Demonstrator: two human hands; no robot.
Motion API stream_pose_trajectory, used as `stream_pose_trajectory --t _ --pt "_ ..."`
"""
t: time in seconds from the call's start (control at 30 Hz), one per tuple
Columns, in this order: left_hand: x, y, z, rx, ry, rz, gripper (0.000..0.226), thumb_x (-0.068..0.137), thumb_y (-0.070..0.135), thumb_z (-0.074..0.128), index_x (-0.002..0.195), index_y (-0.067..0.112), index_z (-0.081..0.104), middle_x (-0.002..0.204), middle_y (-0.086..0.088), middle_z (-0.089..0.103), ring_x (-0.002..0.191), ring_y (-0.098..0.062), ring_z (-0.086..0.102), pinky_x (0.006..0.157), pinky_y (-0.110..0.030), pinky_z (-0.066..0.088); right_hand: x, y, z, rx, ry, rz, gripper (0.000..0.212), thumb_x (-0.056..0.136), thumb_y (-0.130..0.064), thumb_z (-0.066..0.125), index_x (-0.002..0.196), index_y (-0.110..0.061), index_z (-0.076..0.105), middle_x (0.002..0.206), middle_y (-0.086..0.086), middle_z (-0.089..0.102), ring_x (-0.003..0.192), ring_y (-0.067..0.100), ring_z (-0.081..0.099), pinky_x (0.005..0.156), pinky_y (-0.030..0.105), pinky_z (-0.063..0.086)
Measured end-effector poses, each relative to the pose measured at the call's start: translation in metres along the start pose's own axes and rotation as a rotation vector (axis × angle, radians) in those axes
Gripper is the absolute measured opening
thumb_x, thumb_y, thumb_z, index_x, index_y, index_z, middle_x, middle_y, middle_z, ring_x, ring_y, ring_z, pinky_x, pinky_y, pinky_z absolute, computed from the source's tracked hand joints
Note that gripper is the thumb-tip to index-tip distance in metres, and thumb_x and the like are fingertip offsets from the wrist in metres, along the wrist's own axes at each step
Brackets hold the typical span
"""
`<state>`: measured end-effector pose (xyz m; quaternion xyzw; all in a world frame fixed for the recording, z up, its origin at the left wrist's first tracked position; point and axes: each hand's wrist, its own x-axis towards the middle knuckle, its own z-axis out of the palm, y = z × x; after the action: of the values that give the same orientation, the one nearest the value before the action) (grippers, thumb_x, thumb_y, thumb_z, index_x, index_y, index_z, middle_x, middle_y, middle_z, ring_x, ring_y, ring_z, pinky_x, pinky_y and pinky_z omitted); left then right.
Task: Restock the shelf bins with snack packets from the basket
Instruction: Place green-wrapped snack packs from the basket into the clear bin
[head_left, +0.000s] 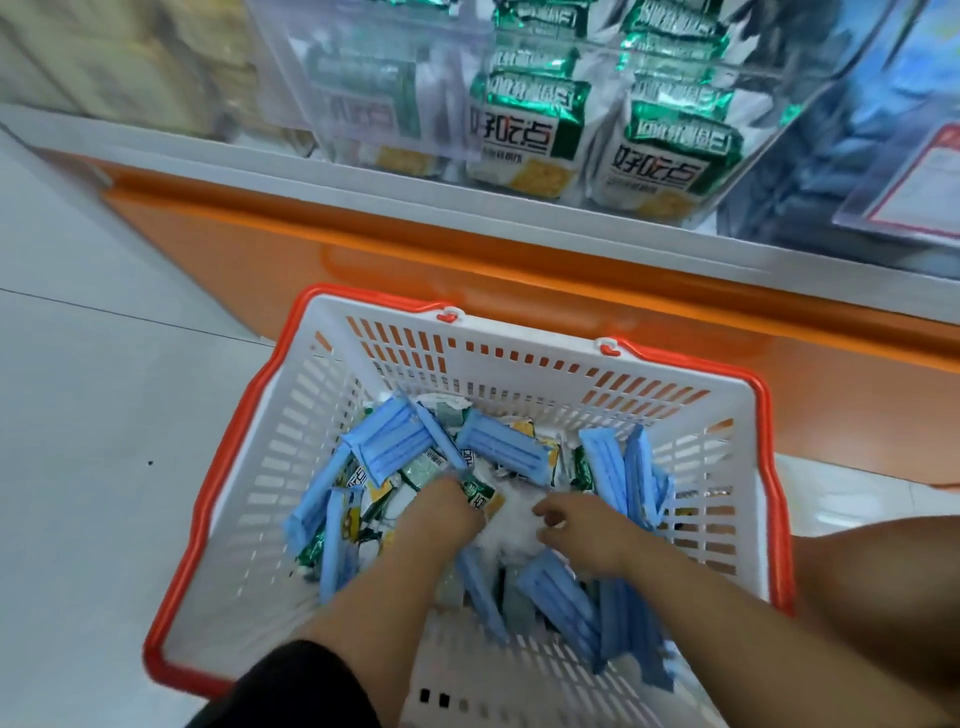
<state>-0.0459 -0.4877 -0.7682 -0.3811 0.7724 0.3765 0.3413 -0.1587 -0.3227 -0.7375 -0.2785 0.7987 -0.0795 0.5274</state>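
Floor, basket of snack packets: left hand round one, right hand unclear.

Left forearm and right forearm reaching forward and down, converging near centre. Left hand lying palm down, fingers curling over green packet. Right hand angling in from right, fingers bending inward; grip blurred, unclear. Black sleeve covering left upper arm.

Left hand: fingertips buried among snack packets. White packet motion-blurred, unidentifiable. Shelf bin cut by top edge.
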Motion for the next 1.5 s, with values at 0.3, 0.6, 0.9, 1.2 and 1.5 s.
stream_pose_trajectory --t 0.3,0.6,0.9,1.2,1.5 --pt "-0.091 0.046 -0.113 0.563 -0.017 0.371 0.021 0.084 0.025 0.072 0.103 0.020 0.065 0.093 -0.005 0.066 0.081 -0.024 0.061 0.071 -0.033 0.052 -0.067 -0.068 -0.022 0.055 0.419 -0.353 0.060 0.086 -0.034 0.066 0.137 -0.037 0.033 0.134 -0.007 0.048 0.103 0.008 0.052 0.082 0.022 0.044" --pt "-0.211 0.107 -0.208 0.721 0.287 0.604 0.038 0.077 0.036 0.078 0.109 0.029 0.059 0.101 0.001 0.065 0.095 -0.023 0.061 0.073 -0.033 0.048 -0.147 -0.138 -0.099 0.170 0.694 -0.603 0.039 0.080 -0.033 0.078 0.106 -0.039 0.050 0.091 -0.017 0.064 0.085 -0.001 0.062 0.072 0.021 0.049" --pt "-0.248 0.141 -0.283 -0.191 0.548 0.863 0.051 0.090 0.028 0.072 0.137 0.025 0.053 0.118 0.012 0.062 0.105 -0.010 0.064 0.093 -0.031 0.054 -0.200 -0.189 -0.215 -0.040 1.146 -0.631 0.033 0.082 -0.047 0.073 0.106 -0.038 0.051 0.098 -0.015 0.062 0.093 0.006 0.059 0.079 0.031 0.049" --pt "-0.204 0.191 -0.328 0.220 0.848 0.664 0.045 0.098 0.012 0.052 0.142 0.021 0.051 0.139 -0.008 0.055 0.123 -0.024 0.055 0.100 -0.035 0.046 -0.188 -0.252 -0.338 -0.385 1.186 -0.324 0.031 0.094 -0.049 0.060 0.116 -0.028 0.053 0.097 -0.005 0.066 0.082 0.020 0.062 0.070 0.033 0.053" --pt "-0.127 0.268 -0.397 0.471 0.699 0.509 0.039 0.099 0.007 0.046 0.138 0.004 0.050 0.134 -0.015 0.056 0.116 -0.028 0.057 0.097 -0.038 0.050 -0.101 -0.284 -0.442 -0.683 1.264 -0.447 0.028 0.089 -0.029 0.066 0.109 -0.017 0.052 0.093 -0.002 0.058 0.086 0.022 0.058 0.073 0.027 0.042"
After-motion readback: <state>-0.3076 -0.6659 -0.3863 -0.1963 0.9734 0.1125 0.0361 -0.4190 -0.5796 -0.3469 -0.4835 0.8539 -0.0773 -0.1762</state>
